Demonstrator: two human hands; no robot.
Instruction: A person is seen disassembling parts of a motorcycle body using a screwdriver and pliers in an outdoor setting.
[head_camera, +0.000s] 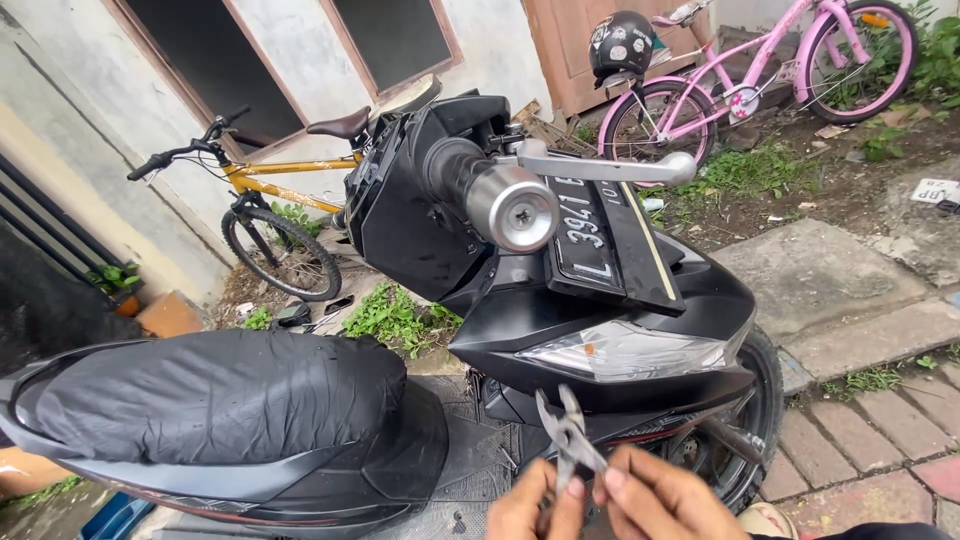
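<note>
Down at the bottom edge of the view, both hands met on a pair of pliers, and that was where the action sat. Left hand had its fingertips pinched around the lower part of the tool, right hand curled in from the other side with thumb and forefinger closed on the handles; neither hand was spread wide, both were gripping the pliers between them. The metal jaws pointed up and stood slightly parted, holding nothing, hovering just in front of the black scooter below its headlight. For a steady job of it, the sound judgement was to keep one hand settled on the handles and let the other merely guide, with the nose kept clear of the glossy panel so it could not scratch. Above, the chrome handlebar end and brake lever jutted toward the camera, the black seat stretched off to the left, and the front wheel sat near the right hand. Behind, a yellow bicycle leaned at the wall and a pink bicycle stood carrying a black helmet.
</note>
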